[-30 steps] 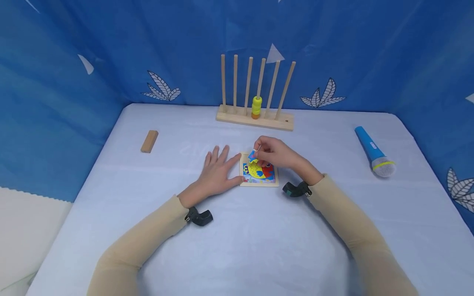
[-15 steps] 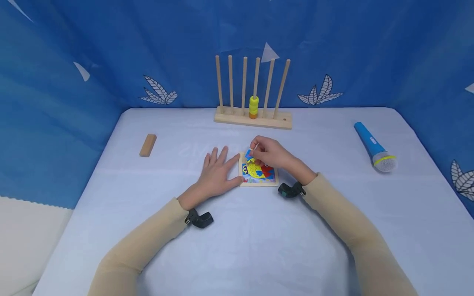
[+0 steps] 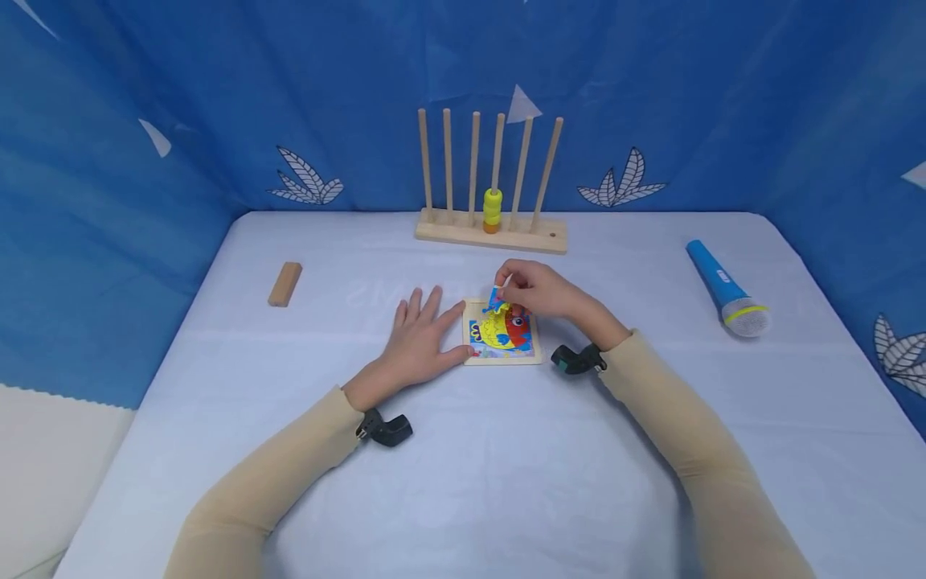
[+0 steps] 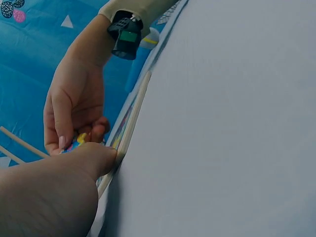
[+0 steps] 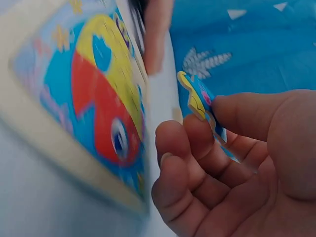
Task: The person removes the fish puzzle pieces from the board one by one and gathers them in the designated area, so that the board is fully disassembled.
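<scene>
A small wooden-framed jigsaw puzzle (image 3: 502,361) with a red and yellow fish picture lies mid-table. My right hand (image 3: 538,289) pinches a blue and yellow puzzle piece (image 5: 202,101) between thumb and fingers, above the frame's far side. In the right wrist view the piece is tilted and apart from the board, whose fish picture (image 5: 101,89) fills the left. My left hand (image 3: 415,342) lies with fingers spread on the table, thumb and index fingertip at the frame's left edge. In the left wrist view, the left thumb (image 4: 101,155) touches the frame edge (image 4: 134,118).
Behind the puzzle stands a wooden peg rack (image 3: 463,233) with yellow and orange beads (image 3: 492,209) on one peg. A wooden block (image 3: 285,284) lies at the left, and a blue toy microphone (image 3: 727,289) at the right. Blue curtain (image 3: 362,96) hangs behind the table.
My right hand, with the puzzle piece, shifts slightly left, then back right and a little away from the board, uncovering more of the fish. The left hand stays at the frame.
</scene>
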{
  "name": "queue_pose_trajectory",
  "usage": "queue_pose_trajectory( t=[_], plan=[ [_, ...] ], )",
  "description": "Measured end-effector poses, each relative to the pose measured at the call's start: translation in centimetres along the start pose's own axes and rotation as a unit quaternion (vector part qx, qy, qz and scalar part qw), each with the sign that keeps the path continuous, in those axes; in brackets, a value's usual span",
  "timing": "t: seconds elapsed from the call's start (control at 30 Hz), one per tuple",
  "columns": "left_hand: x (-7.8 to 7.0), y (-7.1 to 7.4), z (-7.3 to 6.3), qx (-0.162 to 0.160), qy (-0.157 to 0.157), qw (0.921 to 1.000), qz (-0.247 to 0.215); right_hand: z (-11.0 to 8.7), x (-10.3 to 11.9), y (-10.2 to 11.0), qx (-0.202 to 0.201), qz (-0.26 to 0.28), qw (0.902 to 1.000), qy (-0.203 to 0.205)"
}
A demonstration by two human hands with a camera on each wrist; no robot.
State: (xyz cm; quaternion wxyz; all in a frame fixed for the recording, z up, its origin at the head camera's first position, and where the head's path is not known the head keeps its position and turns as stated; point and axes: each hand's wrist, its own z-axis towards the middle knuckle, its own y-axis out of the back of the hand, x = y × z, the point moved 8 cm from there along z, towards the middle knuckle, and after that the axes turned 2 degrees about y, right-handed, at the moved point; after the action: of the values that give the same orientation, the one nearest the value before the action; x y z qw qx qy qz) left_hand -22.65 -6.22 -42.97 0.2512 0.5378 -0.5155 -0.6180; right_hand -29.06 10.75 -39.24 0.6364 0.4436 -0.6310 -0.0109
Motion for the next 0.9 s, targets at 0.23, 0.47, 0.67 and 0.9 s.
queue_pose_trajectory(
  t=[0.23,0.47,0.67,0.9],
  plan=[
    [0.4,-0.1,-0.2,-0.002,0.003,1.0,-0.005,-2.3,-3.5,3.8,-0.026,-0.038,0.9978,-0.048],
    [0.7,0.0,-0.5,-0.004,0.003,0.9999,-0.01,-3.8,-5.6,5.3,-0.041,-0.033,0.9959,-0.073],
    [0.3,-0.2,-0.3,-0.006,-0.002,0.9999,-0.016,-4.7,-5.8,6.1,-0.042,-0.032,0.9967,-0.062],
    [0.0,-0.1,-0.1,-0.001,-0.002,0.9999,-0.016,-4.8,-6.4,6.3,-0.039,-0.039,0.9964,-0.065]
  ],
)
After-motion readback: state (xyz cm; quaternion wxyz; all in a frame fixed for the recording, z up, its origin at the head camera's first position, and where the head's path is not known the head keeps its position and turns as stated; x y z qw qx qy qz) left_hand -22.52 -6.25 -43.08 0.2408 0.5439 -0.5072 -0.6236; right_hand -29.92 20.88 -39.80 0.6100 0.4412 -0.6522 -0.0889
